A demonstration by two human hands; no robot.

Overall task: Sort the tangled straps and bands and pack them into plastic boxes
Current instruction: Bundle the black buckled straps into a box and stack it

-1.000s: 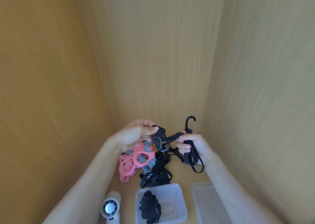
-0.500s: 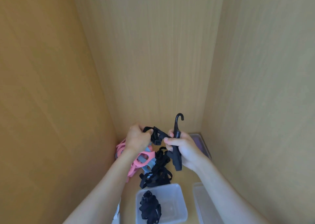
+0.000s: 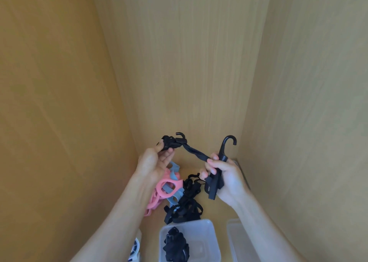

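Observation:
A black strap with hooks (image 3: 196, 153) stretches twisted in the air between my hands. My left hand (image 3: 154, 163) pinches its bunched end, where a small hook pokes up. My right hand (image 3: 225, 179) grips the other end, a tall hook rising above the fingers and folded strap hanging below. Under them on the wooden floor lie pink bands (image 3: 159, 194), blue-grey bands (image 3: 174, 172) and a tangle of black straps (image 3: 185, 206). A clear plastic box (image 3: 207, 234) in front holds a bundled black strap (image 3: 176, 245).
A second clear plastic box (image 3: 239, 239) stands to the right of the first, partly behind my right forearm. A small white round device (image 3: 134, 250) sits at the lower left. Wooden walls close in on the left, back and right.
My hands have moved apart and risen, pulling the hooked strap taut and twisted between them. The left hand's end now shows a second hook.

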